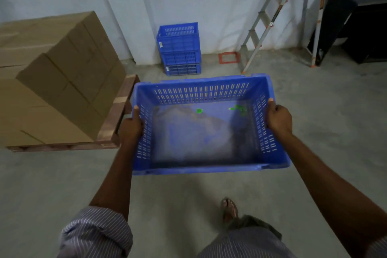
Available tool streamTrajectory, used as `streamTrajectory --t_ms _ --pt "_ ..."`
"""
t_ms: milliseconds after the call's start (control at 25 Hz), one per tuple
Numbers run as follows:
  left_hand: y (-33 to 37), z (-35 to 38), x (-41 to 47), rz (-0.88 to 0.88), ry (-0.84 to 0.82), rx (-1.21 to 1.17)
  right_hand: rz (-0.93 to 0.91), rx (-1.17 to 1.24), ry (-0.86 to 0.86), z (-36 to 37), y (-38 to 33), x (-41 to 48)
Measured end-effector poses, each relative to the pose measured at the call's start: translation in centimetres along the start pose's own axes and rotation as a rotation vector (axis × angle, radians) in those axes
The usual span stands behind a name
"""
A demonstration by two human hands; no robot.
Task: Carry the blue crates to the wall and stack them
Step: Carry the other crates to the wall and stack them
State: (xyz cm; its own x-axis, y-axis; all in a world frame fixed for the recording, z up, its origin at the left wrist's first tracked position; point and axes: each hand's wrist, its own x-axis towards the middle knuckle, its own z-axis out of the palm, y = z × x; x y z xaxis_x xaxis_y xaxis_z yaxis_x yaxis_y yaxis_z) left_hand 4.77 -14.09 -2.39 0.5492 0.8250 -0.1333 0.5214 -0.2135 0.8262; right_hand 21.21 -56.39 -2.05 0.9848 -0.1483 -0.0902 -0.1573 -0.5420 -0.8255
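I hold a blue slotted plastic crate (209, 168) level in front of me above the floor. My left hand (131, 128) grips its left rim and my right hand (278, 118) grips its right rim. A few small green bits lie on its dusty bottom. Straight ahead, a stack of three blue crates (179, 48) stands against the white wall (219, 2), beyond the far rim of the crate I carry.
Stacked cardboard boxes (58, 77) on a wooden pallet (117, 123) stand at my left. An aluminium stepladder (270, 19) leans at the right of the stack, with a dark cabinet (360, 23) further right. A red square marking (228, 57) lies on the concrete floor (62, 184).
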Motion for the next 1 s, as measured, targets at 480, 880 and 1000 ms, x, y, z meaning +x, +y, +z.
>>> streamTrajectory --t_ms 480,880,1000 --pt "12.4 11.9 33.0 -0.043 0.054 -0.071 -0.084 0.016 -0.012 17.3 -16.7 30.5" --pt "23.1 16.6 67.9 -0.084 -0.311 -0.168 0.103 0.045 -0.061 37.4 -31.5 53.3" --pt "27.0 18.6 77.0 -0.156 -0.369 -0.17 0.157 0.079 -0.067 42.2 -36.2 60.2"
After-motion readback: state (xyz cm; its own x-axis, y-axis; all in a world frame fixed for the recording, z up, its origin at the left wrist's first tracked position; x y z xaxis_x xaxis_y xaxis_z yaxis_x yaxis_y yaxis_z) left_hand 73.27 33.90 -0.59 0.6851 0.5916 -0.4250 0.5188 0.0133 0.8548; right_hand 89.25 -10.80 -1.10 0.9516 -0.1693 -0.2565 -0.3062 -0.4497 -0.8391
